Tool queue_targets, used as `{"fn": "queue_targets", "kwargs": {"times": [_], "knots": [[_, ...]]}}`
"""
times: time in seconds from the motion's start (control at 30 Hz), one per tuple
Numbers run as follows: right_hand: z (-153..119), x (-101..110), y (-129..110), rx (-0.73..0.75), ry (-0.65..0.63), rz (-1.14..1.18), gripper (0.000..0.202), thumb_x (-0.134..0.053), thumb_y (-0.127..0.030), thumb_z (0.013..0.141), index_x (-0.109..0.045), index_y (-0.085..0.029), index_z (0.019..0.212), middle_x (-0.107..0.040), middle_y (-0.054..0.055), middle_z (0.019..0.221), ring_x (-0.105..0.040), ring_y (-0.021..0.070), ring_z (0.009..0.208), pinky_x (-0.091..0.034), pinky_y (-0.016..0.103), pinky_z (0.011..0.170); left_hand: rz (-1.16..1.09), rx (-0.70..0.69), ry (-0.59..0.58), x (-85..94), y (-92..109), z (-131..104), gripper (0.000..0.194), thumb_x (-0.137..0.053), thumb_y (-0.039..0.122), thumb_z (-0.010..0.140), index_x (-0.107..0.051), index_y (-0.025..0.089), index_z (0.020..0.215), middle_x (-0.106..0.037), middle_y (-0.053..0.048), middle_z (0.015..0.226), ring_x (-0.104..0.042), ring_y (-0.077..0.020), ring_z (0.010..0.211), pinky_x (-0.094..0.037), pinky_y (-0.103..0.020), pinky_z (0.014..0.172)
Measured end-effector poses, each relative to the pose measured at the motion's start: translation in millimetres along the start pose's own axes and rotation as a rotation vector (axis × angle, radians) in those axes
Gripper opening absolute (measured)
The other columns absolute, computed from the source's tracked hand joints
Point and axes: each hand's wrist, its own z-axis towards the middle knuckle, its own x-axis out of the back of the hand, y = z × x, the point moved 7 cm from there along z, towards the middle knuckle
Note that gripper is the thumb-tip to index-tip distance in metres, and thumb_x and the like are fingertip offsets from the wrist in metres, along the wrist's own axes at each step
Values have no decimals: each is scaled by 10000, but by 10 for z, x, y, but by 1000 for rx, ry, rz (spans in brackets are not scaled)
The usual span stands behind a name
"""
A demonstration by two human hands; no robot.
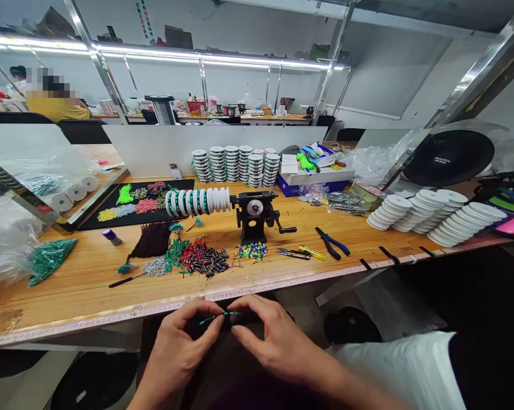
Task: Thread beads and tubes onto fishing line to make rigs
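Just in front of the table's near edge, a thin green strand (233, 313) with dark bands spans the gap between my two hands. My left hand (183, 344) pinches it between thumb and forefinger, and a short green end sticks out to the left. My right hand (270, 333) has its curved fingers at the strand's other end; thumb and forefinger tips are slightly apart there. Past the hands, red, green and black small tubes (203, 257) lie in a pile. Colourful beads (252, 251) are heaped to the right of them.
A black hand-cranked winder (254, 215) carries a row of white spools (197, 201). Pliers (332, 244), small snips (293, 253) and a yellow-handled tool (312, 252) lie right. Stacked white discs (465, 222) stand far right. A black mat (141, 205) bears sorted piles. Co-workers sit behind at left.
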Motion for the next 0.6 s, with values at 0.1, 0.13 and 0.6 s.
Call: {"fn": "queue_targets", "kwargs": {"times": [0.1, 0.13, 0.6], "knots": [[47, -137, 146, -98, -20, 196, 205, -593, -324, 969, -710, -181, 879, -679, 6, 794, -597, 154, 728, -440, 240, 681, -156, 112, -11, 0, -115, -35, 105, -824, 300, 692, -787, 223, 753, -760, -39, 783, -693, -208, 751, -551, -245, 718], [49, -194, 187, -117, -30, 264, 271, -595, -381, 971, -712, -170, 846, -671, 8, 767, -590, 152, 714, -437, 237, 673, -266, 173, -3, -15, -185, -61, 147, -860, 315, 661, -790, 214, 742, -762, -47, 788, -691, -206, 754, -553, -243, 708], [-269, 41, 580, 144, -153, -208, 239, -557, -472, 975, -772, -368, 992, -761, 11, 872, -702, 226, 770, -547, 288, 716, -933, 290, 1069, 1438, -994, -641, 268, -532, -24, 927, -714, 155, 847, -724, 0, 771, -686, -55, 657, -531, -88, 557]]}}
